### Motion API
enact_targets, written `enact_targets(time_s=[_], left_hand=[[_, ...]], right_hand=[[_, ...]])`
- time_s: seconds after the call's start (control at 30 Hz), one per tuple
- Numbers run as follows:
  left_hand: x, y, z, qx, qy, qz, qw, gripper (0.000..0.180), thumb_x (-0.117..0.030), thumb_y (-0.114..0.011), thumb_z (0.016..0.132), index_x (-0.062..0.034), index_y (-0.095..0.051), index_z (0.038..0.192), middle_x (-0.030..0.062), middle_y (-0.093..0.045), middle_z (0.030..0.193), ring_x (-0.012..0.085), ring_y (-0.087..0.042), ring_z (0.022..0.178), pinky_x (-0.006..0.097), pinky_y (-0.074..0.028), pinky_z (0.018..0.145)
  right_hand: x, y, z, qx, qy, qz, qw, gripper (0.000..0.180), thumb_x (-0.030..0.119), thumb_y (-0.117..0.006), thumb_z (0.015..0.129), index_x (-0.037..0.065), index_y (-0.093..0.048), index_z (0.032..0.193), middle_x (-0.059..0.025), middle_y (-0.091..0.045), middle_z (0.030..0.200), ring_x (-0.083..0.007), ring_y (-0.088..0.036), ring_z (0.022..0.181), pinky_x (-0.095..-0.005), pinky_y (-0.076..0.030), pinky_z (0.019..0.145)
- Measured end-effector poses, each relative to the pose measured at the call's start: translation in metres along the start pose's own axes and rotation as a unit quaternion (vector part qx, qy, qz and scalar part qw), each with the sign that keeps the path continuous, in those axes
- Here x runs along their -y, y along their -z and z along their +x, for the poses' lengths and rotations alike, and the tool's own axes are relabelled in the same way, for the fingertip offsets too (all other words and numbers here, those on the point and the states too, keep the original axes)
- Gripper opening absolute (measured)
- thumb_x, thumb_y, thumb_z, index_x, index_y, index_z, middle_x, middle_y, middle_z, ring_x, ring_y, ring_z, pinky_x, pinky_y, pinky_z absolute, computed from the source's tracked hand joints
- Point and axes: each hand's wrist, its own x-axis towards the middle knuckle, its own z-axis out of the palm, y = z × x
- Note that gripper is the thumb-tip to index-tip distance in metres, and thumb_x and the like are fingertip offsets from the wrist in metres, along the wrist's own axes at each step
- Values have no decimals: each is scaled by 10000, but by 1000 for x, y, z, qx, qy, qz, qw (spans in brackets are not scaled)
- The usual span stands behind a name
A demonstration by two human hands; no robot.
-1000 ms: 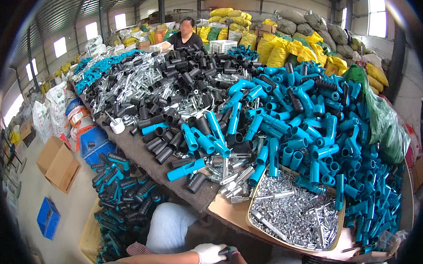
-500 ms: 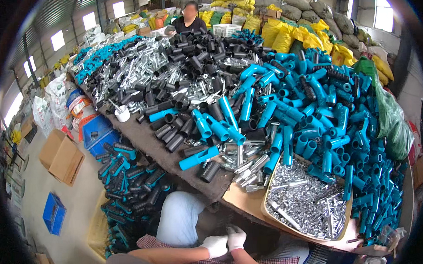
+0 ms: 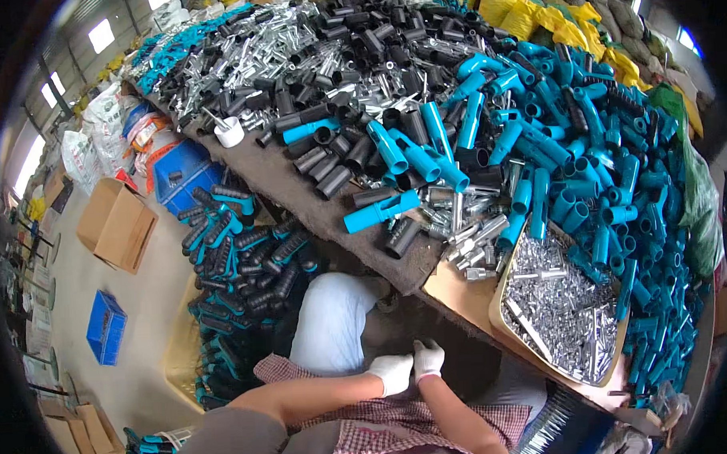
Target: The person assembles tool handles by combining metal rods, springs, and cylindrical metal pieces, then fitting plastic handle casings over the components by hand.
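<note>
So there's this huge tabletop (image 3: 363,247) out past the person's fingers, a heap of teal tubes (image 3: 578,189) beyond them to the right, then a tan tray (image 3: 495,306) closer on that side. Left hand (image 3: 391,373) and right hand (image 3: 429,358), both gloved, have curled fingers, can't tell if they're clamped on anything. Tiny metal bits (image 3: 559,316) fill the tray right of them.

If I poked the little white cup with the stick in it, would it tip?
The white cup might tip if bumped high, since a stick leans out over its rim. Pushed low, it would probably slide, standing upright on bare dark tabletop. Once over, its round side could roll.
</note>
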Motion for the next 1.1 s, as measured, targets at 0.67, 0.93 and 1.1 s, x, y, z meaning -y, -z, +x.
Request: enact_targets(time_s=[0.67, 0.93, 1.1], left_hand=[[5, 271, -178, -296, -49, -35, 953, 537, -241, -761, 747, 8, -626, 1203, 212, -679, 1115, 276, -690, 999, 349, -529, 874], [63, 334, -259, -572, 137, 71, 806, 514, -227, -742, 727, -34, -647, 1194, 178, -705, 950, 317, -693, 907, 376, -523, 819], [130, 340, -205, -519, 293, 176, 783, 495, -374, -684, 809, -119, -630, 1230, 194, -694, 1039, 374, -664, 971, 453, -512, 865]], right_hand=[[-172, 169, 43, 63, 0, 394, 917, 351, 309, -548, 956, 126, -611, 1249, -80, -612, 1162, -276, -576, 1085, -433, -491, 933], [-85, 103, 10, 130, 91, 151, 976, 321, 189, -528, 956, 22, -654, 1199, -91, -678, 1100, -224, -629, 996, -350, -487, 924], [-20, 89, -36, 96, -41, 113, 988, 313, 190, -565, 942, -42, -675, 1122, -86, -689, 1005, -166, -606, 915, -282, -469, 843]])
